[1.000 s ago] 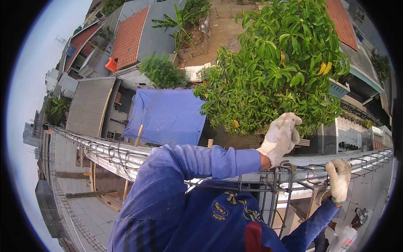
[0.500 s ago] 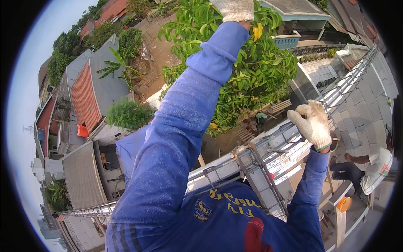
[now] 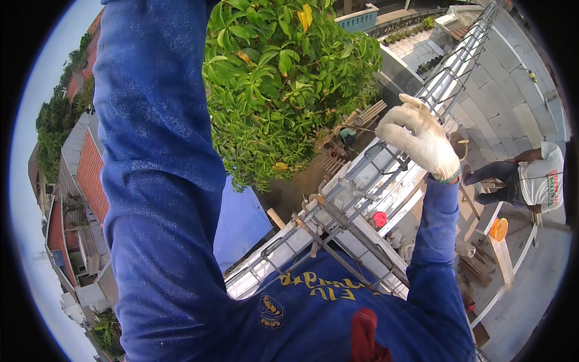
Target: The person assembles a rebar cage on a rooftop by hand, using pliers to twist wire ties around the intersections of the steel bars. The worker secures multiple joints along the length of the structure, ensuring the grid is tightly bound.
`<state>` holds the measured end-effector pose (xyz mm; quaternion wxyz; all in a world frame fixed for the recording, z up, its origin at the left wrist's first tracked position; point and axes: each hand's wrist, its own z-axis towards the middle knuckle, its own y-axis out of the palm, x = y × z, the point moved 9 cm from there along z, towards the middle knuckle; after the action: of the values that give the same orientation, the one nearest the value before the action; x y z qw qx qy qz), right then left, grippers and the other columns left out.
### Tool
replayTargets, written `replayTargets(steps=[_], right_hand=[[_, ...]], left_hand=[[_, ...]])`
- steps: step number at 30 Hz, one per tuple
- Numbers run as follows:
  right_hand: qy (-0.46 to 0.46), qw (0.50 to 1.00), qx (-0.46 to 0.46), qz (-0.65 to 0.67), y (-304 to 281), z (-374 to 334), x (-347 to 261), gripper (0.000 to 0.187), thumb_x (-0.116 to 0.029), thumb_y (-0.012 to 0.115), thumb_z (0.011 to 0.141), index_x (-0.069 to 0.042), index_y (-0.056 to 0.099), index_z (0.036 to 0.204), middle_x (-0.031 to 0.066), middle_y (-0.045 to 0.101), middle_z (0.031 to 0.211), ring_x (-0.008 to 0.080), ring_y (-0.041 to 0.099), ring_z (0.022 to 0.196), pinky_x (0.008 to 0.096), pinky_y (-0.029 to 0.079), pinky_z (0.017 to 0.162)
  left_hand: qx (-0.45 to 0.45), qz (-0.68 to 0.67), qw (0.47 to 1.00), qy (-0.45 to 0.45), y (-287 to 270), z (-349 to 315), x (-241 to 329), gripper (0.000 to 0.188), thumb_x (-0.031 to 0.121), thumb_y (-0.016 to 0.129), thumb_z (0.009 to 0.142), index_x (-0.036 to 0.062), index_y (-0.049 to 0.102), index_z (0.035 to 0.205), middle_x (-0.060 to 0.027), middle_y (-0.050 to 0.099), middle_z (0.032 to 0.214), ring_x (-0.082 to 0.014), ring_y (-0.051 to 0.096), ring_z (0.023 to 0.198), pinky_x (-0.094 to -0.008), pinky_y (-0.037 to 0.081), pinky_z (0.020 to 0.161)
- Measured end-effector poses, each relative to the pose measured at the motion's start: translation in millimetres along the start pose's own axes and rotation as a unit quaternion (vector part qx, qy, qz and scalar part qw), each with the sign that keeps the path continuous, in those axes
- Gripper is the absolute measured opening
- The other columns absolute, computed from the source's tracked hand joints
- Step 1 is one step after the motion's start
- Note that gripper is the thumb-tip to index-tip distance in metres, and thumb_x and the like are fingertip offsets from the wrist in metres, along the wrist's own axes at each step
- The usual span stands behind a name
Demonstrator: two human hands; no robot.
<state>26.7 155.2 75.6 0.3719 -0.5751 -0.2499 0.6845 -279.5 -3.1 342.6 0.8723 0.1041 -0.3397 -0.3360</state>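
My raised left arm, in a dusty blue sleeve, reaches out past the top edge, so the left hand is out of sight. My right hand, in a white knit glove, is above the rebar cage on top of the wall, fingers curled in towards the thumb. Something dark shows just beneath it, by the bars; whether the hand holds it cannot be made out. Close to my chest, another rebar frame crosses the cage where the wall branches.
A leafy tree rises beyond the wall, beside a blue tarp. At right stands a co-worker in a white shirt, near an orange container by a wooden board. A red bucket is below; another person is on the ground.
The view has shifted, and the tree and houses now sit further left. My left gloved hand has passed out of the top edge. My right hand appears higher and further left, still curled.
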Motion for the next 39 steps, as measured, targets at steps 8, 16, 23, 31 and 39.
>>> replayTargets(steps=[8,16,23,31,39], right_hand=[[-0.006,0.989,-0.005,0.148,-8,2,-2,0.036,-0.045,0.062,0.104,-0.016,0.080,0.116,0.0039,0.079,0.109,0.0267,0.071,0.117,0.0499,0.024,0.135],[0.128,0.954,0.262,0.072,-100,-29,-28,0.025,-0.023,0.070,0.097,-0.011,0.080,0.117,0.0127,0.080,0.099,0.0306,0.079,0.094,0.0415,0.062,0.085],[-0.058,0.996,0.064,-0.037,-124,-5,-158,0.021,-0.026,0.071,0.097,-0.011,0.081,0.108,0.0115,0.079,0.090,0.0313,0.079,0.096,0.0443,0.063,0.085],[-0.091,0.995,0.018,-0.044,-134,-13,-168,0.029,-0.032,0.074,0.095,-0.010,0.080,0.112,0.0129,0.078,0.095,0.0320,0.079,0.099,0.0454,0.063,0.085],[0.004,1.000,-0.025,-0.010,-139,-38,-115,0.038,-0.039,0.077,0.094,-0.008,0.080,0.115,0.0142,0.078,0.099,0.0328,0.078,0.102,0.0465,0.063,0.085]], left_hand=[[0.060,-0.329,0.920,-0.205,12,-143,-79,0.052,0.055,0.058,0.111,0.0156,0.063,0.078,0.0032,0.038,0.059,-0.0143,0.030,0.047,-0.0329,0.024,0.044],[0.037,-0.135,0.873,-0.467,44,-348,-145,0.044,0.048,0.056,0.115,0.0122,0.063,0.091,0.0004,0.053,0.072,-0.0103,0.046,0.059,-0.0286,0.040,0.051],[-0.130,0.020,0.822,-0.554,60,-399,-144,0.037,0.038,0.060,0.115,0.0044,0.071,0.104,-0.0027,0.066,0.092,-0.0117,0.061,0.083,-0.0287,0.053,0.079],[-0.239,0.057,0.824,-0.510,68,-406,-148,0.039,0.037,0.060,0.115,0.0002,0.074,0.113,-0.0026,0.068,0.096,-0.0115,0.058,0.087,-0.0278,0.047,0.079],[-0.342,0.108,0.757,-0.546,96,-414,-127,0.045,0.036,0.060,0.114,0.0022,0.069,0.142,0.0025,0.063,0.092,-0.0060,0.052,0.082,-0.0237,0.044,0.074]])
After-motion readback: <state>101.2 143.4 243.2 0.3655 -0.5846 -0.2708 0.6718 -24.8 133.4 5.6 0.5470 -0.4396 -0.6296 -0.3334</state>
